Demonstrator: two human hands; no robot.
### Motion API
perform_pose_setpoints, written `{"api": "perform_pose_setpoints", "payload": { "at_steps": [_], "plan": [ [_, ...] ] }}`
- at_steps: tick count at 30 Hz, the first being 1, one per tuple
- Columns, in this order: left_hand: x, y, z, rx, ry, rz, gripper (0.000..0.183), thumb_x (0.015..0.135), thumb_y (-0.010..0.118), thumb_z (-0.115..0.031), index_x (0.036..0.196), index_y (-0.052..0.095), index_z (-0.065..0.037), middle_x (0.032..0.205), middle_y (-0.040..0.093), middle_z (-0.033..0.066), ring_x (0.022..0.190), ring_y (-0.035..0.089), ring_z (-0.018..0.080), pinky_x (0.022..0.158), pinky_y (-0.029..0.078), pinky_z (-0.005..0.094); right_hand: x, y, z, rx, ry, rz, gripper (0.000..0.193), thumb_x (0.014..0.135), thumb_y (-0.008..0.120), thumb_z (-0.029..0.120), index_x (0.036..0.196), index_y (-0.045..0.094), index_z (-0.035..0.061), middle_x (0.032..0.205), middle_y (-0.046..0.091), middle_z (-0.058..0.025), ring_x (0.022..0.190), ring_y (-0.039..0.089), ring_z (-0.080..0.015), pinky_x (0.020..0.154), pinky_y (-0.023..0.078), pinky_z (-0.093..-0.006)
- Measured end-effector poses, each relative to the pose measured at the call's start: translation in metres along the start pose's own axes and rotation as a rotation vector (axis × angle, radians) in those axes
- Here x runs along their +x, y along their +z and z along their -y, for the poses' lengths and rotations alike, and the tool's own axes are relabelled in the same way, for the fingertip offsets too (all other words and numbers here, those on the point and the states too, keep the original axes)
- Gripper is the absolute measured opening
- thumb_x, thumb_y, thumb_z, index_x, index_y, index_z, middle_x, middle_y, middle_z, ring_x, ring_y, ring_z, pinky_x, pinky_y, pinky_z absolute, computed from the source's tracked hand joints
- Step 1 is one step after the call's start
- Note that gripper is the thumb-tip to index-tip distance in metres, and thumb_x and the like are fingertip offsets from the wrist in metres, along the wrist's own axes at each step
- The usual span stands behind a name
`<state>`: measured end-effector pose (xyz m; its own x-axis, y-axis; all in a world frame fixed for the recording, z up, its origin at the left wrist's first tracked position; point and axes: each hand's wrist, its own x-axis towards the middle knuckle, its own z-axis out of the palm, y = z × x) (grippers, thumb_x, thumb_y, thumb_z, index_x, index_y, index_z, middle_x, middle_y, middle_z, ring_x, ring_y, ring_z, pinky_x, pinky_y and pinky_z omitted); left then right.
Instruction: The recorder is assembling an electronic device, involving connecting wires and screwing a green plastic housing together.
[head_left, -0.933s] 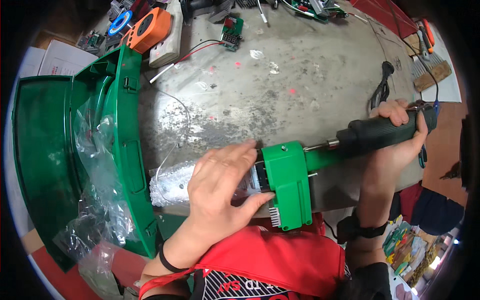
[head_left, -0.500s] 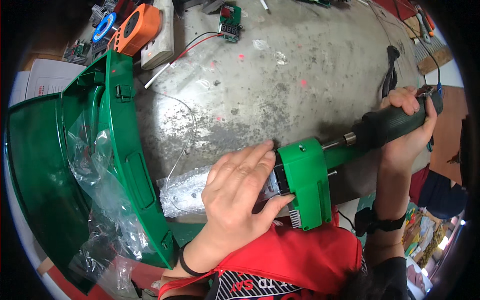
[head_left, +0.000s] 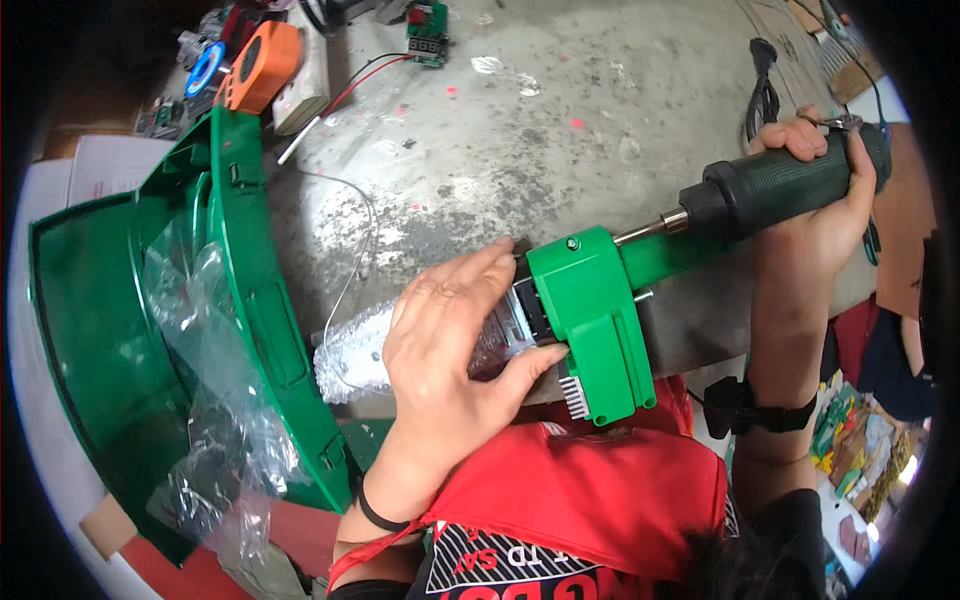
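Observation:
My left hand [head_left: 445,335] is wrapped over a device with a green plastic housing [head_left: 590,310], thumb below and fingers above. Silver bubble wrap [head_left: 350,352] covers the device's left end, and metal fins [head_left: 574,398] stick out at the housing's lower left. In my right hand [head_left: 835,190] is an electric screwdriver [head_left: 785,190] with a dark ribbed grip, held almost level. Its steel bit [head_left: 640,233] meets the housing's right side, where the tip is hidden. A thin screw [head_left: 644,295] protrudes just below. A green handle part [head_left: 660,258] runs right, beneath the screwdriver.
An open green plastic case [head_left: 250,330] with clear plastic bags [head_left: 205,330] stands at left. Behind it are an orange socket box [head_left: 264,68] and a white power strip [head_left: 301,95]. A wired circuit board [head_left: 428,40] and a black cable [head_left: 763,90] lie on the metal table [head_left: 450,180].
The whole view has shifted, so the table's things appear higher and further left. Both hands, the screwdriver and the device keep nearly the same places relative to one another.

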<state>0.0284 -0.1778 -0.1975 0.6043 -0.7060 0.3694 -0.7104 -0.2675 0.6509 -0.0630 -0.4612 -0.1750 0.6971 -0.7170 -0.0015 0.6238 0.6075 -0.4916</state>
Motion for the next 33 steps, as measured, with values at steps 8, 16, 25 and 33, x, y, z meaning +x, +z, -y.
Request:
{"api": "perform_pose_setpoints", "payload": {
  "at_steps": [8,16,25,33],
  "plan": [
    [-0.001,-0.008,-0.008,0.028,-0.059,0.074,0.07,0.06,0.088,-0.027,0.117,0.06,0.002,0.121,0.063,0.019,0.112,0.061,0.0345,0.094,0.047,0.0414,-0.03,-0.027,0.047,-0.028,-0.136,-0.021,0.031,0.091,0.055,0.017,0.107,0.045,-0.0072,0.078,0.041,-0.0037,0.071,0.044,-0.0144,0.079,0.042,-0.0317],
    [-0.001,-0.008,-0.008,0.128,-0.039,0.106,0.067,0.061,0.086,-0.029,0.117,0.06,-0.002,0.119,0.065,0.015,0.107,0.061,0.0338,0.094,0.044,0.0439,-0.042,-0.019,0.027,0.006,-0.074,-0.031,0.034,0.092,0.052,0.029,0.108,0.045,-0.001,0.076,0.044,-0.0005,0.069,0.044,-0.0133,0.079,0.041,-0.0309],
    [0.001,-0.007,-0.011,0.123,-0.092,0.11,0.069,0.062,0.085,-0.034,0.118,0.06,-0.002,0.117,0.065,0.0149,0.106,0.061,0.0341,0.093,0.044,0.044,-0.047,-0.013,0.015,-0.113,-0.106,-0.096,0.032,0.092,0.049,0.033,0.104,0.045,0.0027,0.074,0.044,0.0018,0.068,0.044,-0.0109,0.078,0.041,-0.0297],
    [-0.001,-0.003,-0.004,0.07,0.005,0.059,0.071,0.062,0.085,-0.035,0.116,0.061,0.005,0.114,0.065,0.0214,0.103,0.064,0.0358,0.09,0.048,0.0414,-0.043,-0.024,0.01,0.305,0.052,0.05,0.027,0.085,0.058,0.022,0.098,0.043,0.0037,0.075,0.043,0.0012,0.066,0.045,-0.011,0.074,0.042,-0.0291]
  ]
}}
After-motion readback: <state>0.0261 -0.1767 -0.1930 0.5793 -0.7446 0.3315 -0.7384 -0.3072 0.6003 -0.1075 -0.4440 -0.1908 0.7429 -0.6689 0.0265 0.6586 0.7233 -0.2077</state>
